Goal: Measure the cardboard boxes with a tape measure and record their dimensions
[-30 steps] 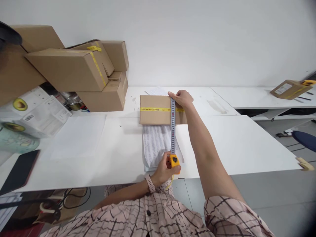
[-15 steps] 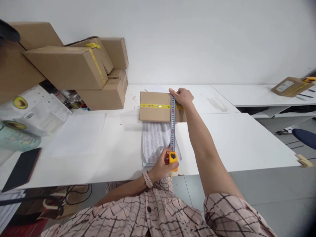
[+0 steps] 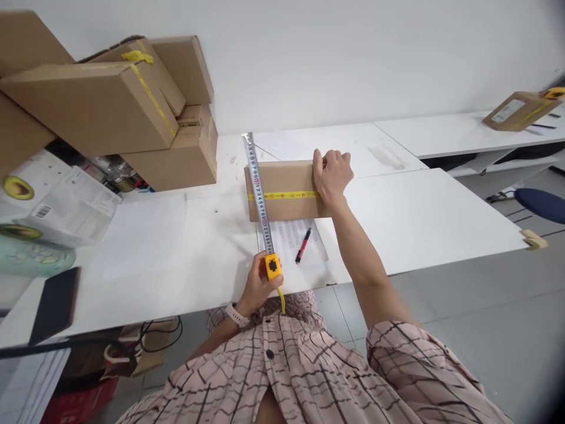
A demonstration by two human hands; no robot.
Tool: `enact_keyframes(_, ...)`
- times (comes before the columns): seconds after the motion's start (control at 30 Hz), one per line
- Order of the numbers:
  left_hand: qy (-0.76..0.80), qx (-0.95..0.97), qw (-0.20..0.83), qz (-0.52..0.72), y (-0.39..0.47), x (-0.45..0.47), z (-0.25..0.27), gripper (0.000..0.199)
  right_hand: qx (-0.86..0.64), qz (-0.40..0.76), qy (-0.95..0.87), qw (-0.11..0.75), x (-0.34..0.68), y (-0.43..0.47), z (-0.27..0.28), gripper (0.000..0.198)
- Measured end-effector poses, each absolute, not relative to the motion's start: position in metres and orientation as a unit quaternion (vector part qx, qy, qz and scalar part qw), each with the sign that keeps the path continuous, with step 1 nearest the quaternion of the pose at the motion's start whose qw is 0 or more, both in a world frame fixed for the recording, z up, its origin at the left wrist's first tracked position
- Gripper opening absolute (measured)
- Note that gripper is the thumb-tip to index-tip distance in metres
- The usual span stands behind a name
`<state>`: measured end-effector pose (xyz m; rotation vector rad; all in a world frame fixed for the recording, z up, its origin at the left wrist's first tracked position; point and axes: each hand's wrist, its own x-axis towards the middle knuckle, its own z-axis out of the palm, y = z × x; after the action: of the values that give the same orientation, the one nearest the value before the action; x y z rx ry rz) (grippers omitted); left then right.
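Observation:
My left hand (image 3: 256,284) is closed round a yellow tape measure (image 3: 273,266) near the table's front edge. Its extended blade (image 3: 260,203) slants across the left end of a small cardboard box (image 3: 289,176), and the metal tip reaches past the box's far side. Yellow tape runs along the box. At the box's right end, my right hand (image 3: 333,176) grips it with curled fingers, partly hiding that end. Printed sheets (image 3: 289,235) lie partly under the box, with a red and black pen (image 3: 303,245) on them.
Large cardboard boxes (image 3: 88,109) are stacked at the left, beside a white carton (image 3: 66,200) with avocado pictures. A dark phone or tablet (image 3: 55,305) lies at the left front edge. On the far right table stands another taped box (image 3: 521,111). A blue seat (image 3: 542,204) is at the right.
The tape measure has swung from the box's right part to its left end, uncovering the pen. My right hand has let go of the blade's tip and now holds the box's right end.

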<state>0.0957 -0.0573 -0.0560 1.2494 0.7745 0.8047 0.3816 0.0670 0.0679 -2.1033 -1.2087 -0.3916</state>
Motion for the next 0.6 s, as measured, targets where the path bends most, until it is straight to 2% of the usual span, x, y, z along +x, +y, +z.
enact_keyframes(0.17,0.353,0.598,0.639,0.33,-0.057,0.095,-0.062,0.065,-0.813,-0.159,-0.448,0.338,0.362,0.032,0.036,0.059)
enact_keyframes(0.33,0.358,0.608,0.629,0.324,-0.057,0.094,-0.065,0.067,-0.814,-0.104,-0.467,0.329,0.347,0.022,0.021,0.061)
enact_keyframes(0.4,0.359,0.616,0.623,0.323,-0.058,0.094,-0.065,0.066,-0.8,-0.062,-0.463,0.376,0.342,0.019,0.034,0.067)
enact_keyframes(0.5,0.363,0.631,0.608,0.318,-0.059,0.093,-0.065,0.067,-0.718,0.065,-0.48,0.499,0.335,0.016,0.069,0.078)
enact_keyframes(0.6,0.365,0.652,0.588,0.309,-0.059,0.092,-0.064,0.071,-0.6,0.192,-0.532,0.566,0.325,0.013,0.105,0.071)
